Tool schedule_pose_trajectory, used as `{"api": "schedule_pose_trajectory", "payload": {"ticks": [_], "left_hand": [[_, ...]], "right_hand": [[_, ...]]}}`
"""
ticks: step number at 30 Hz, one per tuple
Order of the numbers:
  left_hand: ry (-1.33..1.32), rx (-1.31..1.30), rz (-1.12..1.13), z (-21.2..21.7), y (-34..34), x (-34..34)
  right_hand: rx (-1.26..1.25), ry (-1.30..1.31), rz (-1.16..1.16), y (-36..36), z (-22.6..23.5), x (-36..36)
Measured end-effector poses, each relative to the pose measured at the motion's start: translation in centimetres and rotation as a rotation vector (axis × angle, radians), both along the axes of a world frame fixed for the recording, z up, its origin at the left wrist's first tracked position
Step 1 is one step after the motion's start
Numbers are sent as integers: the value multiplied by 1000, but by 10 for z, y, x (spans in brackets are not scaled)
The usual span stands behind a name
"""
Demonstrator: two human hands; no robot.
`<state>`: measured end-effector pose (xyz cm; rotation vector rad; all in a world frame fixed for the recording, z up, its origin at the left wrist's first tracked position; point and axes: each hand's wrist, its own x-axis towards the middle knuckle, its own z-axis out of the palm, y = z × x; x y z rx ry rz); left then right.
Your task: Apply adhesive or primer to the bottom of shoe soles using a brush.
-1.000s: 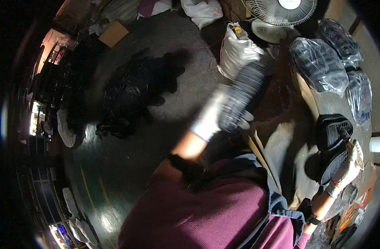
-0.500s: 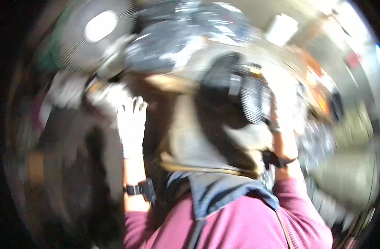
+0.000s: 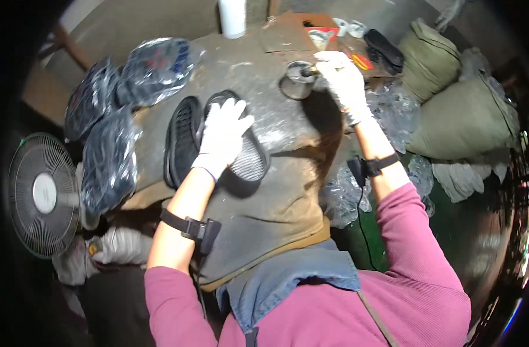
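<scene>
My left hand [image 3: 224,134], in a white glove, lies flat with fingers spread on a black shoe sole [image 3: 250,156] that rests on a grey cloth-covered work surface [image 3: 276,196]. A second black sole [image 3: 182,139] lies just to its left. My right hand [image 3: 344,78], also gloved, is closed on a brush handle [image 3: 310,70] that dips into a small round metal tin [image 3: 297,81] at the far side of the surface.
Plastic-wrapped bundles of soles [image 3: 151,69] lie at the left. A white fan [image 3: 42,194] stands at far left. Olive sacks [image 3: 466,115] and clear plastic bags [image 3: 391,110] crowd the right. A white bottle [image 3: 232,17] and more dark soles [image 3: 384,49] sit at the back.
The view swung from the floor and sacks round to the work surface. My left hand came down onto the sole; my right hand reached the tin with the brush.
</scene>
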<state>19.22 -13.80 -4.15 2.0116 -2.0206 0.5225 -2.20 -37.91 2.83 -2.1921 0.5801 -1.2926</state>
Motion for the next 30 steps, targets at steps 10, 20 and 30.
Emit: {"api": "schedule_pose_trajectory", "payload": {"ticks": [10,20,30], "left_hand": [[-25,145,-205,36,-29,26],[-214,209,-168,96,-30,32],[1139,-45,169,134,37,64]], "right_hand": [[-273,596,-100,-71,-36,34],[-621,415,-132,-101,-50,20],[-449,388,-207,-96,-55,-3]]}}
